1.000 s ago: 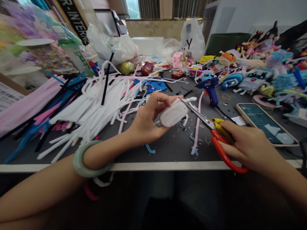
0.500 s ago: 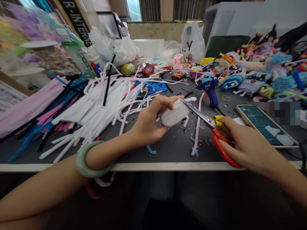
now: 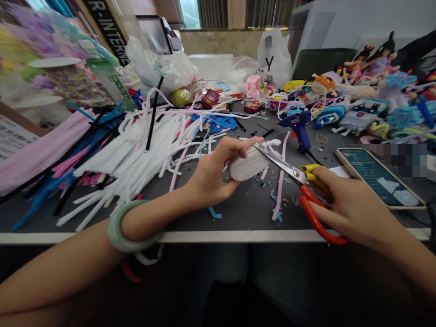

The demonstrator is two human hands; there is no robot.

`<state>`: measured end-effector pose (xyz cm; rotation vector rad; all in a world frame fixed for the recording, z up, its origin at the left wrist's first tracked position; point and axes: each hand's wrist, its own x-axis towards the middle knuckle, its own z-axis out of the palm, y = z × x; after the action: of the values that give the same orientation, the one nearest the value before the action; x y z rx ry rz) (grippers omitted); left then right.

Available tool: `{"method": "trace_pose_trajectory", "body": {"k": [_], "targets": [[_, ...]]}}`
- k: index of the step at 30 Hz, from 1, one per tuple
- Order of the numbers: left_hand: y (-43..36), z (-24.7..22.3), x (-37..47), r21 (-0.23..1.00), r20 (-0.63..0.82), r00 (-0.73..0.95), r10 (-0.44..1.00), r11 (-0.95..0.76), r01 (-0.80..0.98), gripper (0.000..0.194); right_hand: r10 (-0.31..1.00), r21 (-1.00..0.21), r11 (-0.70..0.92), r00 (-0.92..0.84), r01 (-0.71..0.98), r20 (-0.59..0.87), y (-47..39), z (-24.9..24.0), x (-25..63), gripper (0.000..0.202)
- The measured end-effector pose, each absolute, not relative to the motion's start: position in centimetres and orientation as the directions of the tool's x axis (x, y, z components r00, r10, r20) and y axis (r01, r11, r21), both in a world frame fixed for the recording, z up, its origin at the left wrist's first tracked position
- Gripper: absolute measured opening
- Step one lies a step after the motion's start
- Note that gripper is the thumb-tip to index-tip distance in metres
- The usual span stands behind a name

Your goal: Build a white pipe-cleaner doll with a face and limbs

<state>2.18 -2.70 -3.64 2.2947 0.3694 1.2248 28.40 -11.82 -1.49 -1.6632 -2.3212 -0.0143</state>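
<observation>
Between the thumb and fingers of my left hand (image 3: 214, 170) is a white oval piece (image 3: 248, 164), which looks built from rows of white pipe cleaner. A short white stub sticks out at its upper right. My right hand (image 3: 350, 206) grips scissors (image 3: 318, 215) with red and yellow handles. Their blades reach left over the oval piece, tips at its upper edge close to my left fingertips. Just right of the piece a pale pink pipe cleaner (image 3: 280, 186) lies on the table, with light-blue fuzz scraps around it.
White pipe cleaners (image 3: 136, 150) are heaped on the left. Beyond the scissors stands a blue glue gun (image 3: 299, 129). A phone (image 3: 379, 177) lies at right, with plush-like figures (image 3: 357, 116) behind it. The table's pale front edge (image 3: 218, 236) runs below my hands.
The scissor tips have shifted slightly left over the white piece, and the red handle has swung a little lower. My left hand stays almost in place.
</observation>
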Motion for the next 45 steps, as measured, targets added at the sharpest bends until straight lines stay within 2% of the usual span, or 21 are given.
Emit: {"method": "trace_pose_trajectory", "body": {"k": [7,16,23,26,29,32,39,42,45], "targets": [[-2.8,-3.5,2.1,0.550,0.677,0.566,0.470,-0.835,0.035,0.054,0.900,-0.144,0.359,-0.301,0.922,0.315,-11.7,-2.0,28.9,0.032],[-2.5,-3.7,1.9,0.571,0.642,0.577,0.505,-0.817,0.079,0.050,0.869,-0.027,0.379,-0.346,0.925,0.352,-11.4,-2.0,29.0,0.044],[-1.9,-4.0,1.6,0.525,0.628,0.592,0.505,-0.836,0.157,0.044,0.827,0.042,0.403,-0.384,0.914,0.411,-11.1,-2.7,29.3,0.047],[-2.0,-3.9,1.6,0.503,0.642,0.590,0.490,-0.850,0.158,0.045,0.838,0.032,0.376,-0.354,0.926,0.415,-11.1,-2.6,29.2,0.045],[-2.2,-3.8,1.7,0.489,0.647,0.604,0.466,-0.861,0.141,0.047,0.875,-0.043,0.311,-0.269,0.949,0.402,-11.2,-2.2,29.0,0.042],[-2.2,-3.7,1.7,0.488,0.646,0.613,0.455,-0.864,0.127,0.047,0.931,-0.080,0.204,-0.168,0.976,0.323,-11.3,-1.4,29.3,0.042],[-2.1,-3.7,1.5,0.486,0.666,0.590,0.455,-0.866,0.119,0.051,0.983,0.091,-0.150,0.139,0.984,0.118,-11.7,0.8,31.0,0.054],[-2.0,-3.7,1.5,0.479,0.678,0.583,0.447,-0.871,0.111,0.054,0.975,0.097,-0.222,0.220,0.970,0.026,-12.0,1.0,31.8,0.057],[-2.0,-3.6,1.5,0.456,0.697,0.571,0.435,-0.883,0.116,0.055,0.968,0.137,-0.248,0.252,0.959,-0.007,-12.1,0.8,32.2,0.055]]}}
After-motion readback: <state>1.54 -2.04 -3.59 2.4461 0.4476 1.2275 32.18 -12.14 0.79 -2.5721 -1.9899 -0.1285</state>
